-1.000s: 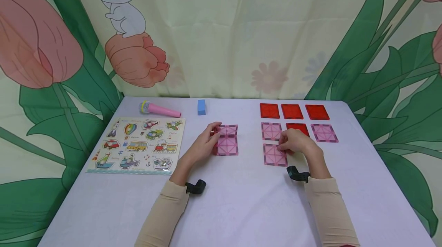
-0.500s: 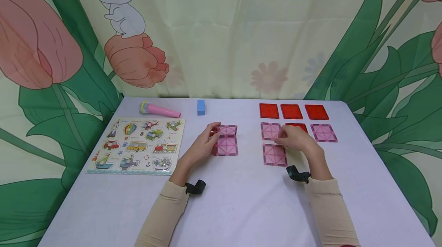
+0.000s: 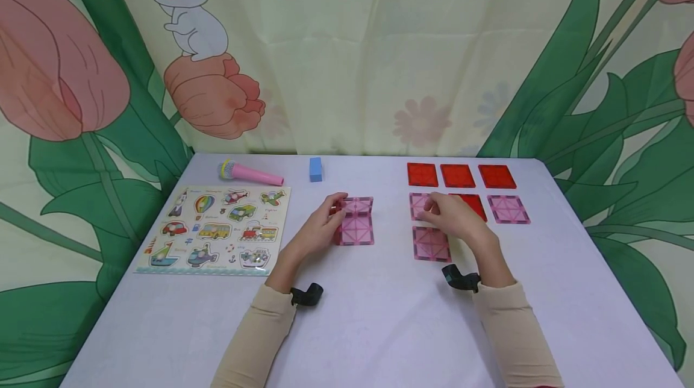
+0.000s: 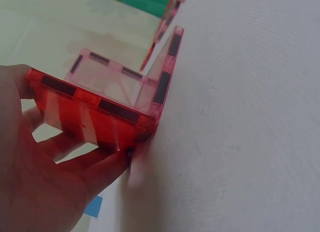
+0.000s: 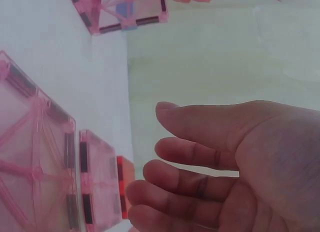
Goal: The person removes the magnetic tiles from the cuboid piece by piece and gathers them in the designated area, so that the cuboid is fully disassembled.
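My left hand grips the edge of a red magnetic tile that stands upright, thumb on one side and fingers on the other. The red tile meets a pink magnetic tile lying flat, with another pink tile standing at its back edge. On the right, my right hand hovers over a flat pink tile, partly covering it. Its fingers are loosely bent with nothing between them, as the right wrist view shows. Just in front lies one more flat pink tile.
Red tiles lie in a row at the back right, with a red tile and a pink tile before them. A vehicle picture board, a pink toy microphone and a blue block lie at left.
My right hand has lifted off the front pink tile and moved left and slightly back, over the pink tile behind it. My left hand and its tiles stay in place.
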A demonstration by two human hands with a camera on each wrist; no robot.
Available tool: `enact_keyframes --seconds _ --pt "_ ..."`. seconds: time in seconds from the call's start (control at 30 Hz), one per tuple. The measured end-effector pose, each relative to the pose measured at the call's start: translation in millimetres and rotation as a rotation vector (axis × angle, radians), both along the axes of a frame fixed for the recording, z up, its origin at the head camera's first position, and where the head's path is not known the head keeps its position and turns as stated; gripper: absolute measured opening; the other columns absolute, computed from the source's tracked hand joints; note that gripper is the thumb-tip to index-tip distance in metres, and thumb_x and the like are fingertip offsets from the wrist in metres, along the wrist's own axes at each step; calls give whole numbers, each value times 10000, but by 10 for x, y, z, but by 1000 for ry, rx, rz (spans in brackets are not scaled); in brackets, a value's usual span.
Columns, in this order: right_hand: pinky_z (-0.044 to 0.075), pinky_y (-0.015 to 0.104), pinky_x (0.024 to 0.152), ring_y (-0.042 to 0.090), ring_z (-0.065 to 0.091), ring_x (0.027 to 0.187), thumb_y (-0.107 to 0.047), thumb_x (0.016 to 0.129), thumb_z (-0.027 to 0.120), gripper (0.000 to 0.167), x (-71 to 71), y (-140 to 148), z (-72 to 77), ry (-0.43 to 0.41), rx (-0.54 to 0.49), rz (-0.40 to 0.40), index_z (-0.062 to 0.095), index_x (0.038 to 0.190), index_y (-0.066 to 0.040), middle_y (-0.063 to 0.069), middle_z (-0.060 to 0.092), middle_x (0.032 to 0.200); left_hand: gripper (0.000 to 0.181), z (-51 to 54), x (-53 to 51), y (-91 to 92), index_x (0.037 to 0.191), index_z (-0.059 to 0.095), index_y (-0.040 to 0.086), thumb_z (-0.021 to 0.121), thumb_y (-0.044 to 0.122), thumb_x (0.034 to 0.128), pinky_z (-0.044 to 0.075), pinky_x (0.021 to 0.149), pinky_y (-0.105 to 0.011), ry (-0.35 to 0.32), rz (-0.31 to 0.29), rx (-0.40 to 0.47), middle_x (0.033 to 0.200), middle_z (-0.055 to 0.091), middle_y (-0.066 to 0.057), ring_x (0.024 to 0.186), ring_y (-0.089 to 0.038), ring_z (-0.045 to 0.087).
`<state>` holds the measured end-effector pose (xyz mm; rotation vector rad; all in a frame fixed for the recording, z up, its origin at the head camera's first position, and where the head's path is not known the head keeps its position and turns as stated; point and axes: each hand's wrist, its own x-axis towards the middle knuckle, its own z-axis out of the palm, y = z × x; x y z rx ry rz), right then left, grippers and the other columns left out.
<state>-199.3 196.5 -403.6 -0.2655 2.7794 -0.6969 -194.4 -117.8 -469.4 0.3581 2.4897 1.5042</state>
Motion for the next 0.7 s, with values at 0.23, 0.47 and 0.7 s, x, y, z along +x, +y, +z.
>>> enact_keyframes --seconds 0.23,0.47,0.7 --pt "585 295 664 208 610 801 -276 943 693 257 18 -121 -12 59 -42 15 619 1100 -86 102 660 934 481 20 16 -4 1524 345 289 454 330 1058 367 1185 -489 12 -15 9 1563 410 -41 1461 -266 400" --pt "580 283 688 205 600 823 -276 935 707 254 44 -244 -14 83 -72 20 644 1121 -115 70 649 916 478 24 11 -2 1515 365 279 472 342 1053 377 1182 -474 15 -35 15 1538 437 -49 1438 -265 429" --pt "588 285 717 202 599 851 -270 940 704 275 70 -314 13 100 -101 30 648 1160 -114 57 650 939 479 26 22 13 1497 393 284 509 343 1035 404 1160 -488 8 -55 27 1484 481 -61 1400 -297 476"
